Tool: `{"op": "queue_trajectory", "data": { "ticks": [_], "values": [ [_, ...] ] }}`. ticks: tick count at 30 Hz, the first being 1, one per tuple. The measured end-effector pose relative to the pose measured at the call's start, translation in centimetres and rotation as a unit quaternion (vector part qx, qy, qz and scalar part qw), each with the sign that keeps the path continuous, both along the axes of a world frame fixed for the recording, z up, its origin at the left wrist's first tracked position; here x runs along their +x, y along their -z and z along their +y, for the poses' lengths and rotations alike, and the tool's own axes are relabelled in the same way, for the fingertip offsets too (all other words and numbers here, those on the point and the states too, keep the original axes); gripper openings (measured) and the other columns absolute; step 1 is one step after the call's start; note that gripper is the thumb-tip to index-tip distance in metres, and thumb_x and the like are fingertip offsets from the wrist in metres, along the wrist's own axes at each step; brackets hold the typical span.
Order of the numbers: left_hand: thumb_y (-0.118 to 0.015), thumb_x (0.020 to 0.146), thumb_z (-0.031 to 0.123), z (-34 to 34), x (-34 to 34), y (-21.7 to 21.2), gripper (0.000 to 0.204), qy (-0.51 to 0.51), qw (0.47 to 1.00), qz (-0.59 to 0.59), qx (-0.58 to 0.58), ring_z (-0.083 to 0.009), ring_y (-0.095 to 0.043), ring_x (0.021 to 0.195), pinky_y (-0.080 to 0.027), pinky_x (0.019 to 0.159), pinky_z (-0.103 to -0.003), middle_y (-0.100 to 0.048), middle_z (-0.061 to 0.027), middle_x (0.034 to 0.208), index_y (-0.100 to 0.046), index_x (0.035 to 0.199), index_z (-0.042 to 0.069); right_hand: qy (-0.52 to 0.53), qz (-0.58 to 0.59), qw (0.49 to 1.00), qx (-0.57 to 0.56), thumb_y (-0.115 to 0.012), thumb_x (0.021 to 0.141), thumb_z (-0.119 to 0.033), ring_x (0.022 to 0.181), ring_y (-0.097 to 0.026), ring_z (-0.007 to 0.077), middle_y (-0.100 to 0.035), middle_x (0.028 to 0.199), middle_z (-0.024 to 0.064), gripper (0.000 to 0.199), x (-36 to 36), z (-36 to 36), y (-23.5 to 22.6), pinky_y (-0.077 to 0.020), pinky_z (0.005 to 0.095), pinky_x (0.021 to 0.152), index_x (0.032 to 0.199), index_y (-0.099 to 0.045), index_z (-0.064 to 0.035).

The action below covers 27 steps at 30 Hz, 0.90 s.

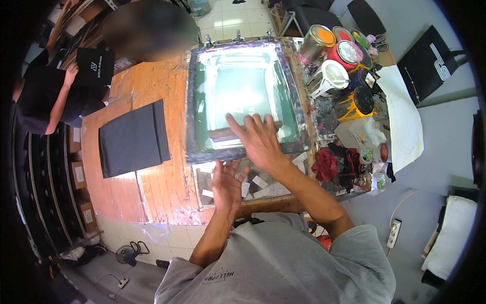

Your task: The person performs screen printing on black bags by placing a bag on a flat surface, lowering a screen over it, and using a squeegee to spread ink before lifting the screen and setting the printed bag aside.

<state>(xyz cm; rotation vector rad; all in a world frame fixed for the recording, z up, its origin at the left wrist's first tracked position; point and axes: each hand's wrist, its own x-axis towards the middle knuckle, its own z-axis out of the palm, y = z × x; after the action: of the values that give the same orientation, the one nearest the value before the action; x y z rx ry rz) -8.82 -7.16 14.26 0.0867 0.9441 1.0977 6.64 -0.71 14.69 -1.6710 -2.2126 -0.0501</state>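
A screen printing frame (191, 101) with green mesh lies in front of me, its far edge under several metal clamps (238, 35). Near its close end a squeegee (218, 134) rests on the mesh, a dark bar set crosswise. My right hand (262, 142) is closed over the squeegee from above, the index finger stretched along it. Below the frame's near edge, my left hand (228, 185) is turned palm up with fingers apart. Its fingertips reach that edge; whether they touch it I cannot tell.
Black flat sheets (132, 138) lie on the wooden table (172, 187) at left. Paint cans (319, 43), a white tub (334, 73), a pale jug (360, 133) and a dark red cloth (329, 163) crowd the right. Another person (43, 91) holds a black bag (95, 68) at far left.
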Motion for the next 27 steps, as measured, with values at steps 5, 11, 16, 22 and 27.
{"op": "queue_trajectory", "data": {
  "ticks": [5,11,16,22,27],
  "values": [
    [-0.066,0.095,0.054,1.0,-0.2,6.5,0.109,0.053,0.992,0.035,-0.111,-0.0357,-0.032,0.147,-0.02,0.121,-0.063,-0.02,-0.0252,0.159,-0.001,0.16,-0.005,0.029,0.006,0.999,-0.037,-0.059,0.085,0.002,0.092,-0.052,0.0276,-0.053,0.092,0.0103,0.07,-0.2,-0.5,5.6,-0.035,0.0447,0.08,0.153,-0.049,-0.0148],
    [-0.066,0.095,0.051,1.0,-0.5,9.3,0.112,0.041,0.99,0.029,-0.132,-0.0377,-0.029,0.149,-0.015,0.122,-0.065,-0.018,-0.0264,0.16,0.005,0.159,-0.008,0.004,0.029,0.995,-0.096,-0.056,0.087,0.004,0.093,-0.053,0.0276,-0.053,0.092,0.0089,0.069,-0.6,-2.1,7.8,-0.0352,0.0502,0.084,0.152,-0.049,-0.0157],
    [-0.067,0.094,0.046,1.1,-0.1,8.7,0.102,0.033,0.988,0.055,-0.14,-0.0387,-0.033,0.146,-0.014,0.122,-0.065,-0.024,-0.0252,0.155,-0.008,0.157,-0.008,0.036,0.041,0.998,0.009,-0.057,0.088,0.004,0.096,-0.054,0.0259,-0.052,0.093,0.0074,0.067,0.3,2.3,9.8,-0.0334,0.0623,0.099,0.15,-0.05,-0.0186],
    [-0.068,0.094,0.046,1.0,0.0,8.6,0.075,0.036,0.983,0.083,-0.161,-0.0367,-0.04,0.137,-0.029,0.113,-0.062,-0.038,-0.0217,0.14,-0.036,0.138,-0.005,0.073,-0.016,0.995,0.059,-0.056,0.09,0.003,0.098,-0.056,0.0251,-0.051,0.092,0.0051,0.061,3.1,14.3,10.6,-0.0307,0.0657,0.104,0.145,-0.055,-0.0238],
    [-0.068,0.095,0.047,0.8,-0.6,9.3,0.065,0.053,0.984,0.069,-0.158,-0.0346,-0.043,0.134,-0.038,0.105,-0.058,-0.046,-0.0189,0.128,-0.044,0.13,-0.002,0.071,-0.027,0.996,0.038,-0.056,0.088,0.006,0.098,-0.057,0.0257,-0.058,0.095,0.0073,0.063,5.1,21.3,10.6,-0.0338,0.0563,0.097,0.145,-0.055,-0.0212]
  ]
}}
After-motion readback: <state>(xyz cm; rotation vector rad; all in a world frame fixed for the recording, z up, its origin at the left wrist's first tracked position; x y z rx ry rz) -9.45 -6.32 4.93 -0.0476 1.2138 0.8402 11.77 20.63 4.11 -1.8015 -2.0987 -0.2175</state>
